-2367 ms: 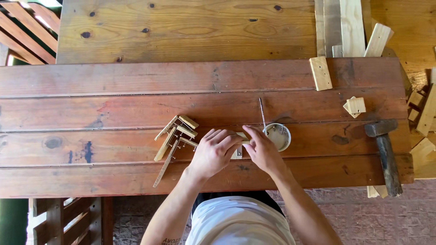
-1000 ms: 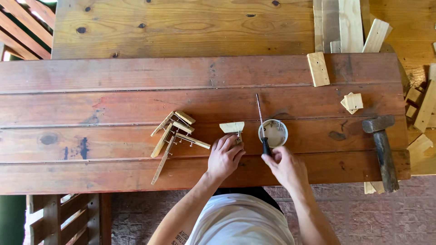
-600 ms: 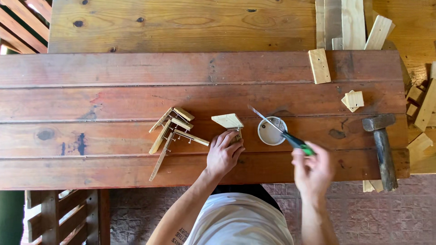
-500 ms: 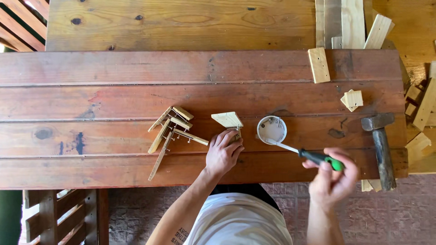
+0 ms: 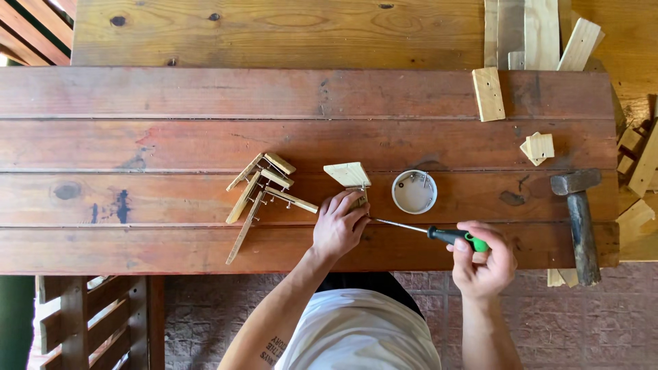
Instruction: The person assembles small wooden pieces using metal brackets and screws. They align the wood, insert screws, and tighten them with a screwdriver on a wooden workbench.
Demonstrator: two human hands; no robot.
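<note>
My left hand (image 5: 338, 225) presses down on a small pale wooden piece (image 5: 348, 175) on the red-brown plank table (image 5: 171, 137). My right hand (image 5: 481, 259) grips a screwdriver (image 5: 439, 235) by its black and green handle. Its thin shaft lies nearly flat and points left, with the tip at the fingers of my left hand. Just above the shaft stands a small round white cup (image 5: 414, 192) with screws in it.
A bundle of thin wooden strips with nails (image 5: 264, 194) lies left of my left hand. A hammer (image 5: 580, 219) rests at the table's right end. Small wood blocks (image 5: 538, 147) and offcuts (image 5: 488, 93) sit at the upper right, with planks behind.
My right hand lifted the screwdriver away from the white cup, swung it out to the right, and now holds it low with the tip at my left hand. The left hand stayed on the wooden piece.
</note>
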